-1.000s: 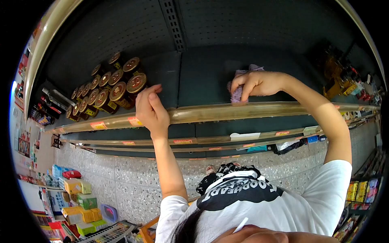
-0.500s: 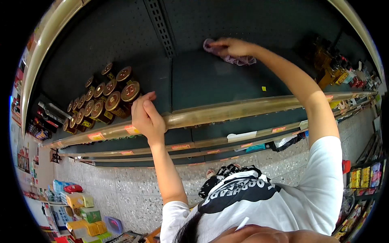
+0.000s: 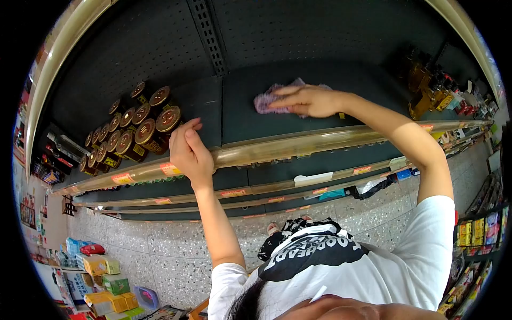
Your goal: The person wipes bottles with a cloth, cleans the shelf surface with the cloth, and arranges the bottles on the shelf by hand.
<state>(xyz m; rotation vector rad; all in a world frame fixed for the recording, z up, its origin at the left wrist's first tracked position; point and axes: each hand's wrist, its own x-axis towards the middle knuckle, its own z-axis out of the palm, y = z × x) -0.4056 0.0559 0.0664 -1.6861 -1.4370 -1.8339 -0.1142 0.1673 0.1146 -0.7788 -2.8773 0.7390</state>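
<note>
My right hand (image 3: 316,101) lies over a crumpled purple cloth (image 3: 264,104), pressing it on the dark shelf board (image 3: 245,128). Its fingers point left and are slightly blurred; part of the cloth sticks out behind the hand. At the shelf's front edge, my left hand (image 3: 192,154) is curled over the yellowish price rail (image 3: 277,152), beside the nearest jar. Brown jars with round lids (image 3: 168,118) stand in rows on the left part of the shelf. Behind my right wrist, a small yellow tag (image 3: 342,115) is partly covered.
Bottles and small packages (image 3: 426,98) fill the shelf's right end. Lower shelves with price labels (image 3: 233,193) run below the rail. Coloured boxes (image 3: 109,304) are stacked on the lower left, and packaged goods (image 3: 472,232) hang at the right. A perforated back panel (image 3: 298,32) closes the shelf.
My right hand has drawn the cloth from near the back panel toward the front of the shelf and slightly left. My left hand stays on the rail. The view has shifted slightly.
</note>
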